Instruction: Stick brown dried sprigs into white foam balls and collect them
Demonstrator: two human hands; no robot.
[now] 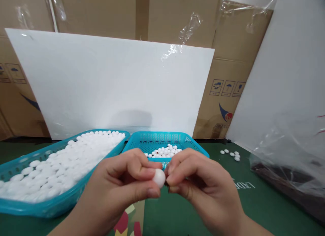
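Observation:
A small white ball (pixel 159 178) is pinched between the thumb and forefinger of my left hand (pixel 122 185). Right beside it, my right hand (pixel 205 185) is closed, with thumb and fingertips pressed together at the ball's right side. Something small and dark shows at those fingertips, too small to name. Behind my left hand stands a long blue basket (pixel 48 209) filled with white balls (pixel 61 168). A second blue basket (pixel 162 137), behind both hands, holds fewer white balls (pixel 169 150), some with small dark or red marks.
Several loose white balls (pixel 232 154) lie on the green table surface (pixel 175 212) at the right. Clear plastic wrap covers a dark object (pixel 286 182) at the right edge. A white board (pixel 122 84) leans against cardboard boxes (pixel 233 43) at the back.

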